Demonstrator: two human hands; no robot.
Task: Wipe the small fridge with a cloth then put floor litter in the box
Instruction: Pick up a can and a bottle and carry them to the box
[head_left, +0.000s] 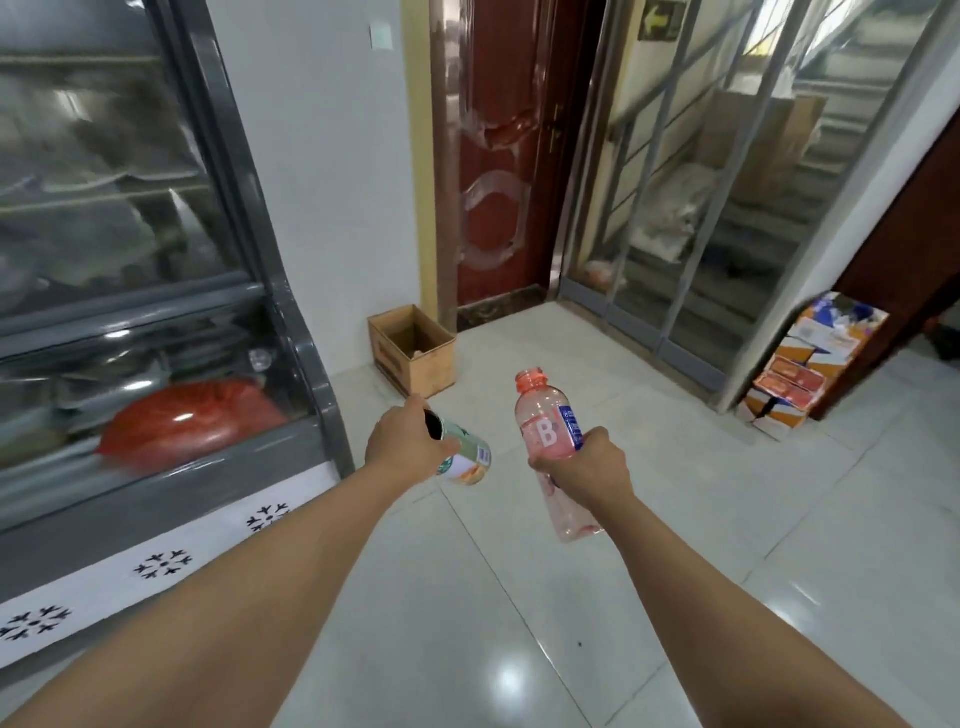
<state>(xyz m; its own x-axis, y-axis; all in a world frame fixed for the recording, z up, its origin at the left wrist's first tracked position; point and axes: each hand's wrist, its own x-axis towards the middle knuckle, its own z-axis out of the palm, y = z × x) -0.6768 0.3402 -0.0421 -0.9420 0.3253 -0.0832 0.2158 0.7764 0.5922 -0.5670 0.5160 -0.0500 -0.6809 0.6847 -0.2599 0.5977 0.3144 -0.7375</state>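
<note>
litter-collection part of the task underway, judging by what is held. left hand (402, 441) wrapped around a can (464, 457) near its open top, fingers curled over the rim, can tilted with base pointing down and to the right; looks like a grab from above, which would explain the tilt. right hand (584, 462) closed round the middle of a pink bottle (545, 431), no cap visible, neck up and leaning slightly away, lower half sticking out under the fist. both arms stretched forward over the tiled floor (519, 597), both pieces carried clear of it.

cardboard box (413, 345) ahead, on the floor by the wall corner, just beside the red door (498, 156), top open; something pale lies inside, too small to name. box well apart from both hands, can the nearer of the two. open top faces up, so a drop from above should work for either piece.

fridge (156, 312) along the left, glass front, red bag (192, 421) and other blurred contents inside. no cloth in view, cannot confirm wiping from the glass.

stack of printed cartons (810, 358) at right against the glass partition (701, 208), probably not the target box since closed and stacked.

likely next: closing in on the box and letting go of both. risk: leftover liquid spilling from the tilted open can.
</note>
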